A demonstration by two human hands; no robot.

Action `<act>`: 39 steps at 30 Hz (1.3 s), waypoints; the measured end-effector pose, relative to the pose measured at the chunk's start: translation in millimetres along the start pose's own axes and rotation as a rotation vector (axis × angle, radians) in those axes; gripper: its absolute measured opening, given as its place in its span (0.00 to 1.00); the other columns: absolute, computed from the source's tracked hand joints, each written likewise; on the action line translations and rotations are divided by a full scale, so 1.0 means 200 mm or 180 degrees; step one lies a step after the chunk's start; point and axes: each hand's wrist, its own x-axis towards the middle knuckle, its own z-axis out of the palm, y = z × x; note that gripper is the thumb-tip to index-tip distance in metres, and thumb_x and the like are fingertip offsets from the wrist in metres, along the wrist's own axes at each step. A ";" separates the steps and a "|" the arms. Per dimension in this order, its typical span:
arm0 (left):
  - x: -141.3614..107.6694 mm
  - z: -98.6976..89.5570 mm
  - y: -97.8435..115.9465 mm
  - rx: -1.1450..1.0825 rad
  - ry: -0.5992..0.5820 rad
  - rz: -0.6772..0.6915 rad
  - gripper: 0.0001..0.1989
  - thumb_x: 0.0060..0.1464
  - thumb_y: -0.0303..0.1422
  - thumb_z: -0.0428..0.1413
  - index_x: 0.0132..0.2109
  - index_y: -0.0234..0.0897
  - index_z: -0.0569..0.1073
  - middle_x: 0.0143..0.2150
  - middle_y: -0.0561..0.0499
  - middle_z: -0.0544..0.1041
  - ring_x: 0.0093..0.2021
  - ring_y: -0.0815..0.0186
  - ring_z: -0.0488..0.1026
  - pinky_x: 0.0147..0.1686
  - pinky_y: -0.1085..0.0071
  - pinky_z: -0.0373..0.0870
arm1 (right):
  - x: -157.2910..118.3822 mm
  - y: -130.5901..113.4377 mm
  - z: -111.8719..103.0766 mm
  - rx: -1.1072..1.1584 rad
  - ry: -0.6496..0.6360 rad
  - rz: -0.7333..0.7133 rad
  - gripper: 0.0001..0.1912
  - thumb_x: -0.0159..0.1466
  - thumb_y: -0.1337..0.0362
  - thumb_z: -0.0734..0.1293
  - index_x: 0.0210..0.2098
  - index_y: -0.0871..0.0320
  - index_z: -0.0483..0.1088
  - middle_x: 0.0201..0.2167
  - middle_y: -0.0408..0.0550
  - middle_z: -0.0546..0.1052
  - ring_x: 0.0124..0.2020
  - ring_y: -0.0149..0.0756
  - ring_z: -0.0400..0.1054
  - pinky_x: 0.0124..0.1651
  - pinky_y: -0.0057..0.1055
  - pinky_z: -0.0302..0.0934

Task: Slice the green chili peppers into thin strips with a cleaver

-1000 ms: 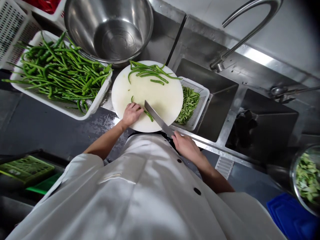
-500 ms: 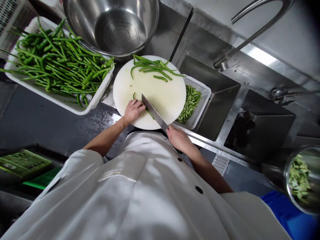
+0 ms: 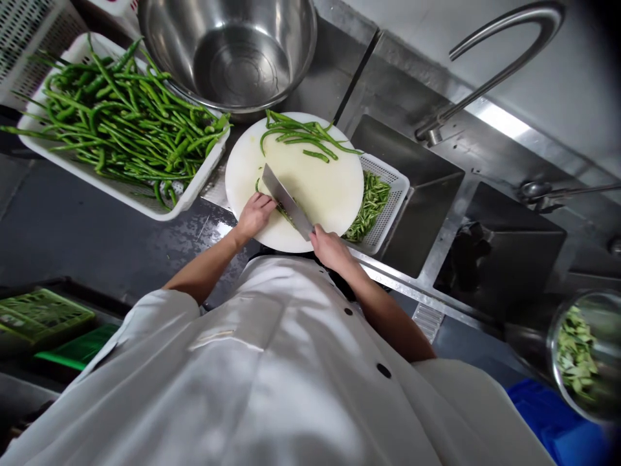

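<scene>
On a round white cutting board point(image 3: 334, 191), my left hand point(image 3: 255, 215) presses down a long green chili pepper point(image 3: 257, 186) with its fingers curled. The pepper's thin tip shows beyond the fingers; the rest is partly hidden by the hand and blade. My right hand point(image 3: 332, 249) grips the handle of a cleaver point(image 3: 288, 202), whose broad blade slants across the board right beside the left fingertips. Several whole peppers point(image 3: 303, 134) lie at the board's far edge. Cut slivers of pepper point(image 3: 371, 204) fill part of a white perforated basket point(image 3: 398, 188) under the board's right side.
A white basket point(image 3: 191, 194) heaped with green peppers stands to the left. Behind the board is a large steel bowl point(image 3: 291, 77). Sinks point(image 3: 417, 226) with a curved faucet point(image 3: 524, 58) lie to the right. A steel bowl with cut vegetables point(image 3: 577, 353) sits at far right.
The cleaver and right hand have shifted up and left, the blade now raised slightly further over the pepper. The left hand keeps its hold. The view has shifted a little.
</scene>
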 end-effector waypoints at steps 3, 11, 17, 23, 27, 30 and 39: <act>-0.01 0.01 -0.01 -0.0090 0.0087 -0.0096 0.20 0.74 0.30 0.41 0.45 0.41 0.78 0.41 0.44 0.77 0.44 0.57 0.70 0.49 0.57 0.71 | -0.05 0.03 -0.04 -0.0091 -0.0075 -0.0096 0.18 0.81 0.57 0.52 0.60 0.58 0.65 0.43 0.61 0.82 0.44 0.51 0.79 0.43 0.35 0.62; -0.02 -0.01 0.00 -0.0247 0.0026 -0.0063 0.19 0.75 0.31 0.42 0.46 0.40 0.77 0.41 0.44 0.77 0.43 0.58 0.71 0.49 0.58 0.73 | 0.05 -0.03 0.00 0.0150 -0.0023 -0.0087 0.19 0.80 0.59 0.51 0.61 0.60 0.64 0.47 0.62 0.82 0.49 0.51 0.77 0.43 0.34 0.60; -0.02 -0.02 0.00 -0.0144 0.0082 0.0018 0.20 0.74 0.30 0.40 0.44 0.40 0.77 0.40 0.45 0.76 0.42 0.58 0.71 0.48 0.58 0.74 | 0.02 0.03 -0.02 0.0205 -0.0078 -0.0232 0.18 0.80 0.57 0.53 0.57 0.58 0.68 0.42 0.60 0.82 0.44 0.50 0.78 0.41 0.34 0.59; -0.03 -0.06 -0.02 -0.0104 -0.0093 0.0127 0.18 0.72 0.28 0.42 0.45 0.39 0.77 0.42 0.43 0.77 0.43 0.57 0.70 0.49 0.59 0.73 | 0.17 0.01 0.04 0.0804 0.0043 -0.0177 0.16 0.79 0.59 0.53 0.56 0.58 0.67 0.41 0.56 0.83 0.37 0.45 0.78 0.42 0.34 0.62; -0.02 -0.18 -0.06 0.0188 -0.0069 -0.0338 0.15 0.71 0.29 0.45 0.49 0.40 0.77 0.49 0.41 0.77 0.50 0.54 0.69 0.51 0.56 0.69 | 0.15 0.16 0.06 0.1371 -0.0077 -0.0131 0.15 0.79 0.56 0.52 0.50 0.54 0.67 0.27 0.44 0.78 0.20 0.38 0.69 0.35 0.32 0.62; 0.00 -0.24 -0.12 0.0388 -0.0096 -0.0647 0.13 0.71 0.31 0.47 0.49 0.40 0.77 0.50 0.41 0.77 0.51 0.52 0.69 0.50 0.55 0.67 | 0.06 0.23 0.07 0.1117 0.0066 0.0006 0.15 0.79 0.57 0.53 0.50 0.55 0.67 0.28 0.46 0.78 0.23 0.39 0.70 0.35 0.32 0.60; -0.04 -0.16 -0.15 0.0291 -0.0312 -0.0329 0.16 0.73 0.30 0.43 0.43 0.41 0.75 0.40 0.46 0.75 0.42 0.57 0.68 0.47 0.61 0.70 | -0.14 0.03 -0.04 0.0034 -0.0017 -0.0042 0.17 0.80 0.57 0.52 0.58 0.57 0.66 0.40 0.58 0.81 0.42 0.49 0.77 0.39 0.33 0.57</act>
